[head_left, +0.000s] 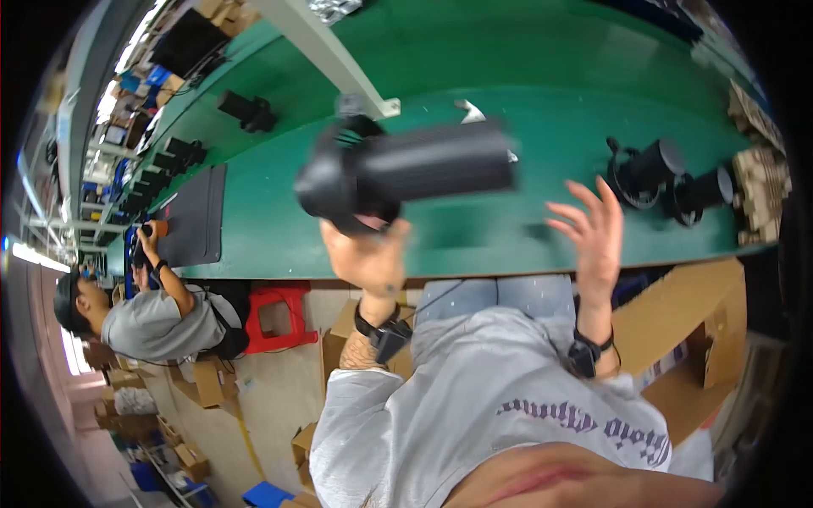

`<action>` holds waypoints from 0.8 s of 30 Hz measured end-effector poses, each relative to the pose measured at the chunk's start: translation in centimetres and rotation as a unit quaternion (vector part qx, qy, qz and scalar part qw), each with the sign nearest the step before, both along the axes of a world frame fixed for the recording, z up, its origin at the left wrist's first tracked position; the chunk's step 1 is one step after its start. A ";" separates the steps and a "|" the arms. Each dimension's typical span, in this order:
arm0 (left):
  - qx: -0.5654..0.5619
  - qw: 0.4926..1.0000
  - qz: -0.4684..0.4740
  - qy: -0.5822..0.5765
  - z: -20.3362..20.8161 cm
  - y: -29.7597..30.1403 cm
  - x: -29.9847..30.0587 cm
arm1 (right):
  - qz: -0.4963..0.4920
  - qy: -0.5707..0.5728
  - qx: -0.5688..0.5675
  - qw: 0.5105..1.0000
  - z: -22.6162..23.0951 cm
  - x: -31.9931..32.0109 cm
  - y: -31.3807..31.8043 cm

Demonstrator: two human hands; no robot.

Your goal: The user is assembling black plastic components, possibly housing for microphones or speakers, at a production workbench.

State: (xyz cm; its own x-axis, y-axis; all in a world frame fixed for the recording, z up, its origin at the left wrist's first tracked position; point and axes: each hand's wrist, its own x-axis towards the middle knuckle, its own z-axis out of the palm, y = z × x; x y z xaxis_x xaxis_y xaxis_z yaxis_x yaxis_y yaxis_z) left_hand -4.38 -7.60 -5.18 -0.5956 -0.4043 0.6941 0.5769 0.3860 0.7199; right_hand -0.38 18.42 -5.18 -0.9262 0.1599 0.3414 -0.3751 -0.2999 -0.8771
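Note:
In my left hand is a black cylindrical device with a wider round end and a bracket, much like a spotlight, blurred by motion. It is raised over the green bench, its long barrel pointing right. My fingers wrap the wider end from below and are partly hidden behind it. My right hand is held up, fingers spread and nothing in it, to the right of the barrel. Beyond it, two similar black devices stand on the bench, one with a ring-like bracket and one at its right.
The green bench runs across, with a white post rising from it. Cardboard trays are stacked at the right end. An opened carton stands below right. At left are a dark mat, a red stool and a seated co-worker.

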 end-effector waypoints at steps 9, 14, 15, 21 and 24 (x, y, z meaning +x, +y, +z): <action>-0.177 0.948 -0.232 0.128 0.3 4.0 5.3 | 0.056 -0.107 -0.225 0.967 -2.3 -0.3 -2.8; -0.119 0.977 -0.176 -0.028 2.7 4.8 5.3 | 0.094 -0.110 -0.251 0.957 -3.4 0.5 -2.5; -0.193 0.963 -0.186 -0.007 3.1 4.5 4.9 | 0.091 -0.112 -0.249 0.958 -3.6 0.3 -2.2; -0.207 0.960 -0.186 0.036 4.5 5.7 6.0 | 0.179 -0.085 -0.338 0.920 -3.8 -0.1 -2.3; -0.212 0.954 -0.200 0.072 4.0 6.1 5.8 | 0.134 -0.109 -0.302 0.938 -4.1 -0.4 -2.1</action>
State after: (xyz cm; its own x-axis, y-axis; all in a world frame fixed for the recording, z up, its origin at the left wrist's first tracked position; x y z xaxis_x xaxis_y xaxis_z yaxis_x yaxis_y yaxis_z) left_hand 1.44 -1.53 -1.20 -0.5299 0.1703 0.8308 0.8198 0.3538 0.4504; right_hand -0.76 16.30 -9.23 -0.9980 0.0145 0.0619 -0.0469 -0.8246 -0.5638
